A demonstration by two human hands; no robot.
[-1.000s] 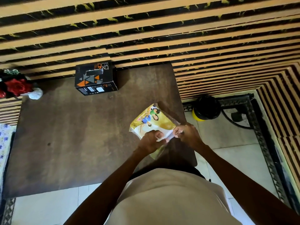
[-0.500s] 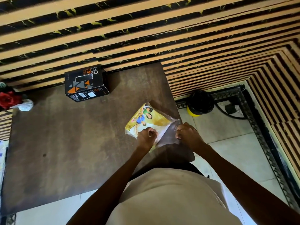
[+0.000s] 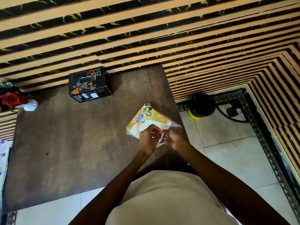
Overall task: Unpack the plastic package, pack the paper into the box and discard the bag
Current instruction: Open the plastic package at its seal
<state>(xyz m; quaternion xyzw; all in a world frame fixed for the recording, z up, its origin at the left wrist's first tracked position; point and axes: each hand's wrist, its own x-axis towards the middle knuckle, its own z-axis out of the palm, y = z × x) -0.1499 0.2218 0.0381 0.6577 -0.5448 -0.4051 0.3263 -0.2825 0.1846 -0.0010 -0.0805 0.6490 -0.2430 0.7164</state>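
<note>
Striped black-and-tan wall panels [image 3: 146,30] backed a dark brown table [image 3: 73,151], which stood on pale floor tiles [image 3: 227,151].

Box [image 3: 90,84]: black with orange triangles, closed, at the table's far edge against the wall, well apart from the hands.

Package [image 3: 146,120]: clear plastic bag with a yellow printed paper inside, lying near the table's right edge, its near end lifted into the hands.

Left hand [image 3: 146,140]: fingers curled, pinching the bag's near end.

Right hand [image 3: 174,139]: fingers curled close, gripping the same end just beside the left hand, fingertips nearly touching. Whether the bag's mouth was open could not be told.

Bin [image 3: 201,105]: yellow with a black liner, on the floor right of the table.

Red flower [image 3: 12,99] and a white wad [image 3: 30,105]: at the table's far left corner.
</note>
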